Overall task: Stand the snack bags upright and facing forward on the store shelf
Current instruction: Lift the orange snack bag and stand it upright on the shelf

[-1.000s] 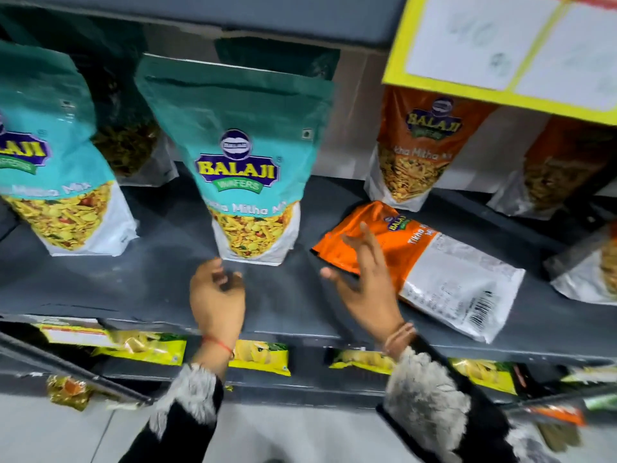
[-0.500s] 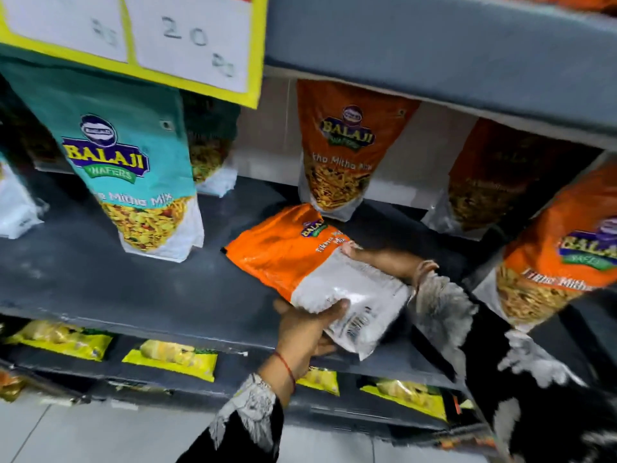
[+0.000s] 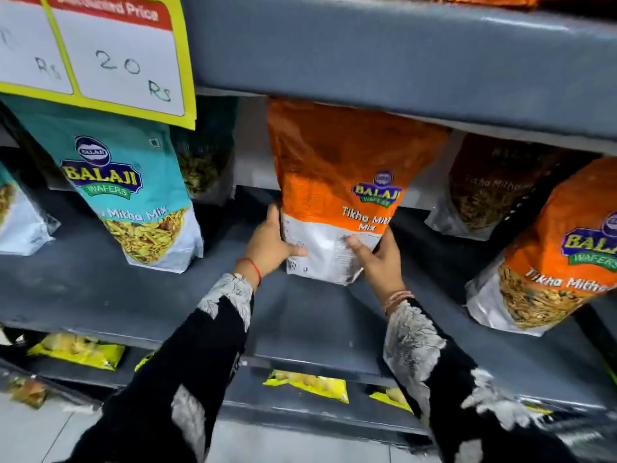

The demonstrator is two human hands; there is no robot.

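An orange Tikha Mitha Mix snack bag (image 3: 337, 168) stands upright in the middle of the grey shelf (image 3: 100, 295), its printed back with the white panel turned toward me. My left hand (image 3: 272, 243) grips its lower left edge and my right hand (image 3: 377, 259) grips its lower right corner. A teal snack bag (image 3: 130, 192) stands upright facing forward to the left. Another orange snack bag (image 3: 554, 259) leans at the right, front showing. Behind it a darker orange bag (image 3: 487, 188) stands at the shelf's back.
The shelf above (image 3: 400, 55) overhangs close over the bag tops. A yellow-edged price card (image 3: 110, 58) hangs at upper left. More teal bags sit at the far left and behind. Yellow packets (image 3: 76, 350) lie on the lower shelf.
The orange bag lay flat on the shelf a second ago; both hands took hold of it and raised it upright. The view shifted right.
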